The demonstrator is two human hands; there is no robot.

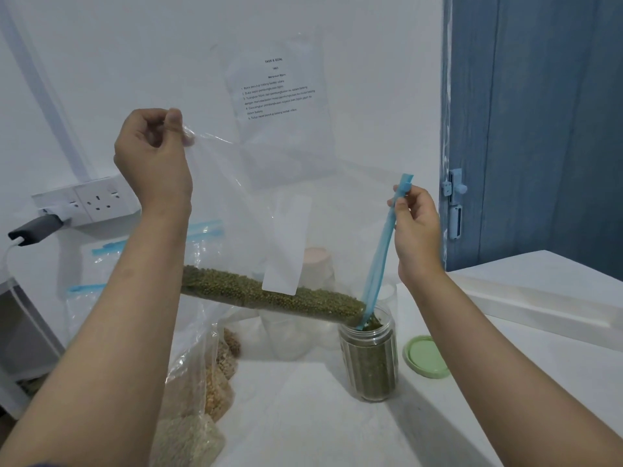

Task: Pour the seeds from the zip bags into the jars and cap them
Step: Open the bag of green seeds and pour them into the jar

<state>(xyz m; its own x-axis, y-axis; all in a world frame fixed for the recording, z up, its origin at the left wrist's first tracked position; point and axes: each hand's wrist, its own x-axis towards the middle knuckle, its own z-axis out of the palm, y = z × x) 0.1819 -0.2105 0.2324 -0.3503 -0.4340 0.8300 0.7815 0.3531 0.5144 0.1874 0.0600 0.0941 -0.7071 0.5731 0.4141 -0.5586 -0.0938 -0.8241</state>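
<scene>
I hold a clear zip bag (290, 210) tilted over an open clear jar (369, 358). My left hand (151, 156) pinches the bag's bottom corner, raised high at the left. My right hand (416, 227) pinches the blue zip strip (379, 261) near its upper end. Green seeds (269, 294) lie along the bag's lower edge and run down to the corner that dips into the jar's mouth. The jar stands on the white table (337, 416) and is mostly full of green seeds. Its green lid (425, 356) lies flat just right of it.
Several zip bags of tan and pale seeds (202, 382) lean at the left. More jars, one with a pink lid (315, 261), stand behind the held bag. A wall socket strip (91, 200) is at the left, an instruction sheet (278, 92) on the wall, a white box (539, 288) at the right.
</scene>
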